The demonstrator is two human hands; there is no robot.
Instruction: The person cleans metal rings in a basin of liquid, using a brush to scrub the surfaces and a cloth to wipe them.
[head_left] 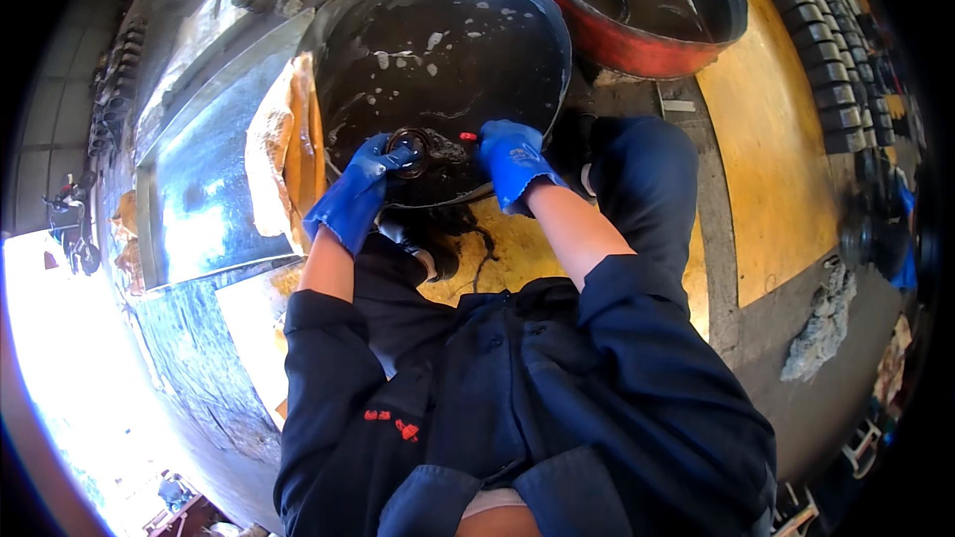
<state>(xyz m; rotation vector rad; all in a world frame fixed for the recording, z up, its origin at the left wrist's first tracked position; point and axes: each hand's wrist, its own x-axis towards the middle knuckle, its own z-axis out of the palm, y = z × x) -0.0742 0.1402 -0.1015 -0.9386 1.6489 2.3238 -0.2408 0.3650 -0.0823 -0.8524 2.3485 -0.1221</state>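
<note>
My left hand [370,174], in a blue rubber glove, is closed on a dark, wet metal ring [424,150] over the near side of a large round tub [566,45]. To its right, my blue-gloved right hand [513,154] is closed round a tool with a red end [468,136] that sticks out towards the ring. Most of that tool is hidden in the fist, so its kind does not show. Dark liquid [448,65] with patches of pale foam fills the tub below both hands.
A red round tub [647,55] of dark liquid stands at the far right. Left of the big tub are brown crumpled cardboard [284,154] and a shiny metal tray [204,204]. Stacked dark metal parts [821,50] line the right side. A grey rag [824,323] lies on the floor.
</note>
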